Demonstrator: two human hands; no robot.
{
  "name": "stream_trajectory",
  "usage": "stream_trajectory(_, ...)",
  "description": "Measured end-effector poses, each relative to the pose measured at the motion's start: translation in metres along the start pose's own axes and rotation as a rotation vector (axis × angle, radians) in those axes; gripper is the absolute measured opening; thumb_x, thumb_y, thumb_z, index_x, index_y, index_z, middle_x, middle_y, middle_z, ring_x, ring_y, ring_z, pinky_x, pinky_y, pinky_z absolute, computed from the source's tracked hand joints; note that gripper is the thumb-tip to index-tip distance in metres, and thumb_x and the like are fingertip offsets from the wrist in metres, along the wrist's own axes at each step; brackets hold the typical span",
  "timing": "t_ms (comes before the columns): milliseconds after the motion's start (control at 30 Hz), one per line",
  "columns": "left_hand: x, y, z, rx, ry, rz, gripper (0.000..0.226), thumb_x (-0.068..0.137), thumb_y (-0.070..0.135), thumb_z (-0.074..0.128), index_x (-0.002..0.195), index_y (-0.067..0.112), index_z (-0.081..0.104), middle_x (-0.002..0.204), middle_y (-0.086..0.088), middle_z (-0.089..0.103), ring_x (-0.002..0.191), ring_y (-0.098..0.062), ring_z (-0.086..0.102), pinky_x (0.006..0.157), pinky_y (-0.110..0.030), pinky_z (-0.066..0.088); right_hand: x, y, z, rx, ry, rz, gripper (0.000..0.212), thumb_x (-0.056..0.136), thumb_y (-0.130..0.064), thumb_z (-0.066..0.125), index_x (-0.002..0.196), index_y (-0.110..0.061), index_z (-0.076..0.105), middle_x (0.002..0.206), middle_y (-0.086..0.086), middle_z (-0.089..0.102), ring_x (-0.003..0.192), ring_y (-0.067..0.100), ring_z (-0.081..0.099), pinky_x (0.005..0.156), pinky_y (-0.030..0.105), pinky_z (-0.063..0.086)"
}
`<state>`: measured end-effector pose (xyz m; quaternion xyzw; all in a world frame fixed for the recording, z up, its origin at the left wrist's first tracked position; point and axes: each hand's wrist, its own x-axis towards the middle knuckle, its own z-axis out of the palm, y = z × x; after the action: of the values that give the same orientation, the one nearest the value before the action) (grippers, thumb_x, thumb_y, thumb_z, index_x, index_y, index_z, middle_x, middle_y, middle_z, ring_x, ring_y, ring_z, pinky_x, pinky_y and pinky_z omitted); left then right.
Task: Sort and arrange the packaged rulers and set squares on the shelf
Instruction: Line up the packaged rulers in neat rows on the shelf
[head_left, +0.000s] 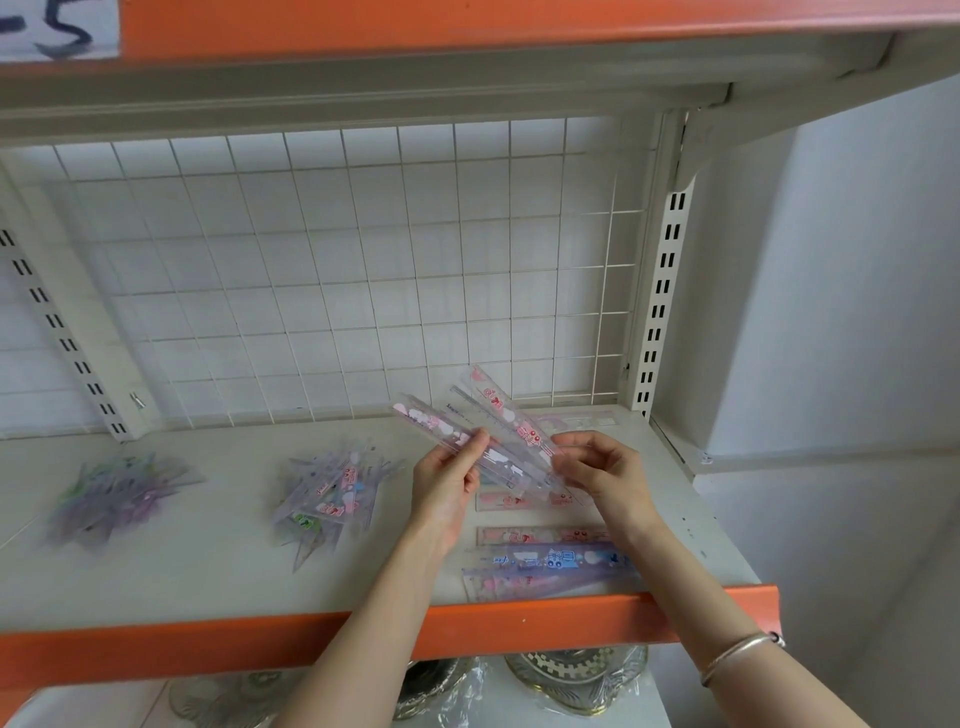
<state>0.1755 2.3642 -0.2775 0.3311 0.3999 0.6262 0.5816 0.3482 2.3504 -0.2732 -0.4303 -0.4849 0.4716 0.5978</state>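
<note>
Left hand (445, 483): gripping the packaged rulers (485, 441) from the left, fingers (470, 451) curling over the upper faces and clamping the bundle near its middle.
Right hand (605, 480): pinching the bundle's lower right ends, fingers (569, 447) bending inward onto the clear wrapping; probably easing one piece out of the fan.
Packaged rulers: fanning up and away from both sets of fingertips, hovering clear of the shelf (208, 566); likely being spread for reading the printed patterns and sorting by design.
Laid-out rulers (545, 564): lying flat beneath and nearer than the right fingers, running parallel to the orange front lip (234, 647); seemingly forming the sorted row awaiting the held pieces.
Set-square pile (327, 501): sitting loosely heaped just left of the left fingers, apart from them; apparently waiting for tidying.
Second pile (117, 499): resting well to the left of the left fingers, showing green and purple tints; blurring too much for exact naming.
Wire grid (311, 260): standing beyond the fingertips, backing the shelf.
Next move: calling for lowering one ruler onto the row and squaring its ends; slippery wrapping risking a spill from the fan.
</note>
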Motion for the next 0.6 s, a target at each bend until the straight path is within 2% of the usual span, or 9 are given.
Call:
stream_trajectory(133,0.002,0.0,-0.002,0.026,0.035,0.005,0.006,0.084,0.01,0.07,0.088,0.006,0.07,0.083,-0.006,0.071,0.048,-0.003,0.035,0.043,-0.012,0.029,0.0,0.003,0.0,-0.212,0.011,-0.107,0.022,0.084,0.005,0.064,0.089,-0.016,0.068,0.076,0.004,0.07,0.067,0.012,0.065,0.064,0.016,0.049)
stream_trajectory(200,0.001,0.0,-0.002,0.048,0.035,-0.002,0.006,0.084,0.01,0.07,0.088,0.006,0.071,0.078,-0.001,0.07,0.049,-0.004,0.034,0.044,-0.012,0.029,0.0,0.007,0.001,-0.381,0.02,-0.19,0.023,0.085,0.001,0.063,0.091,-0.02,0.069,0.082,-0.001,0.071,0.072,0.011,0.063,0.064,0.013,0.046)
stream_trajectory(300,0.001,0.0,-0.002,0.045,0.024,-0.008,0.006,0.084,0.009,0.07,0.089,0.005,0.071,0.074,0.003,0.069,0.05,-0.004,0.034,0.043,-0.012,0.029,0.0,0.01,0.001,-0.534,0.011,-0.272,0.025,0.085,-0.001,0.061,0.096,-0.022,0.069,0.087,-0.009,0.07,0.07,0.002,0.057,0.062,0.01,0.04)
stream_trajectory(433,0.002,0.0,-0.002,0.041,0.016,0.002,0.003,0.085,0.009,0.068,0.083,0.008,0.069,0.083,-0.003,0.072,0.048,-0.003,0.035,0.044,-0.012,0.03,0.0,0.008,0.002,-0.489,0.053,-0.27,0.026,0.086,0.0,0.06,0.095,-0.023,0.068,0.085,-0.007,0.069,0.072,0.003,0.058,0.061,0.01,0.041)
stream_trajectory(500,0.002,0.0,-0.003,0.036,0.023,0.015,0.005,0.085,0.009,0.069,0.08,0.01,0.068,0.085,-0.006,0.071,0.048,-0.003,0.034,0.044,-0.012,0.029,0.003,0.004,0.002,-0.393,0.097,-0.225,0.029,0.088,0.001,0.058,0.092,-0.026,0.067,0.082,-0.005,0.068,0.073,0.01,0.061,0.064,0.018,0.046)
stream_trajectory(600,0.004,0.0,-0.003,0.024,0.052,0.034,0.005,0.085,0.009,0.069,0.081,0.01,0.067,0.082,-0.005,0.071,0.047,-0.003,0.034,0.044,-0.013,0.029,0.011,-0.008,0.002,-0.292,0.135,-0.125,0.031,0.089,0.005,0.053,0.091,-0.024,0.065,0.08,0.004,0.065,0.064,0.015,0.06,0.062,0.022,0.049)
